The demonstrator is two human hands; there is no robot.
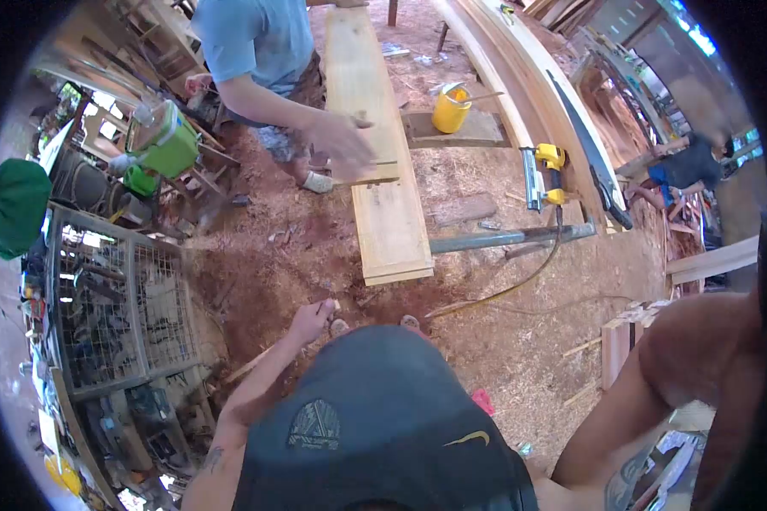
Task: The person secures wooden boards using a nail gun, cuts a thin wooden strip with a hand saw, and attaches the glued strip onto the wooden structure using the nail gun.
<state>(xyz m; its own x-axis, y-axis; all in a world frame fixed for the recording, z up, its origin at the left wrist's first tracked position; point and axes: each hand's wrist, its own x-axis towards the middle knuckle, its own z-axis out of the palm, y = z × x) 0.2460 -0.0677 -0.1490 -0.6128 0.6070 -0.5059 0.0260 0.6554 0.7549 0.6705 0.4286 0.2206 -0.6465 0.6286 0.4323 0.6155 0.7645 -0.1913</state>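
My left hand (pixel 315 319) hangs low in front of my body with its fingers closed. A small pale spot shows at the fingertips, and I cannot make out what it is. Just ahead of it is the near end of a light wooden board (pixel 394 238). Another board (pixel 360 85) lies on top, set farther back. My right arm (pixel 631 409) is bent and raised along the right edge, with its hand out of view. Across the boards, a co-worker's hand (pixel 343 143), blurred, is over the upper board.
A yellow nail gun (pixel 552 175) with a hose rests on long planks at right, near a handsaw (pixel 609 200). A yellow bucket (pixel 452 109) stands behind a metal bar (pixel 511 238). A wire-mesh rack (pixel 119 298) is at left. Another person (pixel 694 162) crouches far right.
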